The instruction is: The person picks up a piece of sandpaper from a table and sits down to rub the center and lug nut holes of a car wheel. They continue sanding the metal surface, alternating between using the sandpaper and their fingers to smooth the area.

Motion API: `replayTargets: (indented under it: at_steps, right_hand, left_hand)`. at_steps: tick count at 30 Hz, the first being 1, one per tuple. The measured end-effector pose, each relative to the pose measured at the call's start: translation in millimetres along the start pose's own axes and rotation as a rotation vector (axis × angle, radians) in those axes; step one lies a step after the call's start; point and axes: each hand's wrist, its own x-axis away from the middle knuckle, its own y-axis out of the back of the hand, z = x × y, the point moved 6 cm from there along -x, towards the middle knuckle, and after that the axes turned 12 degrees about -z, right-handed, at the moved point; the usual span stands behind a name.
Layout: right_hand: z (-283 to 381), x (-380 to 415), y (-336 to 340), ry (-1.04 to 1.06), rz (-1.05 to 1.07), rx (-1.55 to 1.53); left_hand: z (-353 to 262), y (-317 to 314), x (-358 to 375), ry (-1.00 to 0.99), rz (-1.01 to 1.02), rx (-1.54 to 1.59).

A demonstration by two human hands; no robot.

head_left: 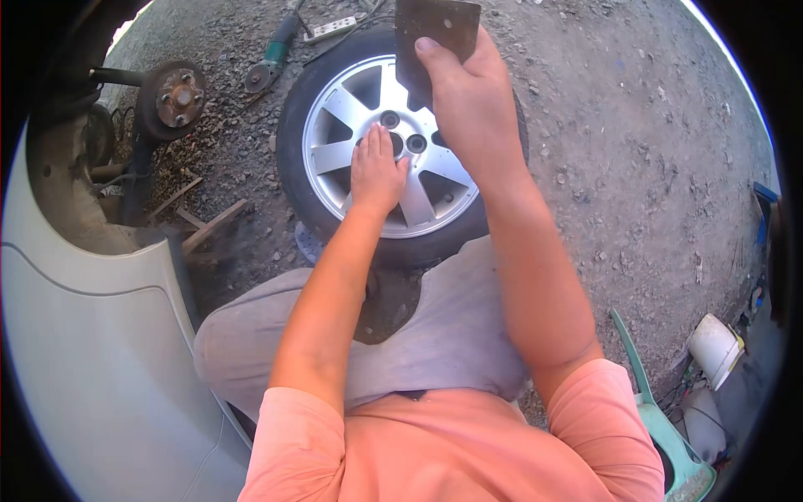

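A car wheel (329, 157) with a silver alloy rim and black tyre lies flat on the ground in front of my knees. My left hand (381, 176) rests flat near the wheel's hub, fingers stretched out, with nothing in it. Raised over the far right part of the wheel, my right hand (473, 105) grips a dark, flat rectangular plate (431, 33) with a small hole near its top. The thumb presses on the plate's face; the other fingers are hidden behind it.
At left, a bare wheel hub (180, 96) sticks out from a light-coloured car body (100, 335). An angle grinder (273, 57) and a power strip (330, 30) lie beyond the wheel. Wood pieces (215, 226) lie below the hub. A green plastic chair (669, 435) and white bucket (713, 350) are at right.
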Motion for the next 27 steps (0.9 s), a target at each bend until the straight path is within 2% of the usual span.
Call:
replayTargets:
  at_steps: [3, 4, 7, 8, 10, 11, 17, 20, 22, 25, 27]
  right_hand:
    - [5, -3, -1, -0.054, -0.041, 0.058]
    - [4, -7, -3, -0.068, -0.067, 0.058]
    - [-8, -17, 1, -0.027, -0.080, 0.052]
    - [-12, -21, 3, 0.019, -0.097, 0.121]
    - [-15, -29, 11, 0.118, -0.139, 0.260]
    - [-18, -32, 18, 0.101, -0.153, 0.286]
    - [-14, -21, 76, 0.006, -0.303, 0.407]
    - [-4, 0, 92, 0.030, -0.367, 0.589]
    - [-12, 13, 98, 0.051, -0.363, 0.694]
    - [-29, 40, 88, -0.011, -0.360, 0.866]
    - [-56, 50, 83, -0.048, -0.333, 0.935]
  left_hand:
    - [-2, 24, 1, 0.384, 0.364, 0.041]
    - [-10, 37, 0, 0.390, 0.481, -0.045]
    - [-33, 61, 16, 0.147, 0.447, -0.019]
    - [-39, 63, 19, 0.073, 0.541, -0.051]
    - [-50, 80, 16, 0.054, 0.680, 0.015]
    - [-52, 82, 18, 0.040, 0.752, 0.047]
    - [-49, 53, 21, -0.186, 0.749, 0.237]
    - [-45, 34, 20, -0.227, 0.800, 0.333]
    - [-39, 28, 19, -0.272, 0.833, 0.365]
    - [-34, 32, 26, -0.469, 0.869, 0.344]
    - [-30, 39, 24, -0.475, 0.876, 0.380]
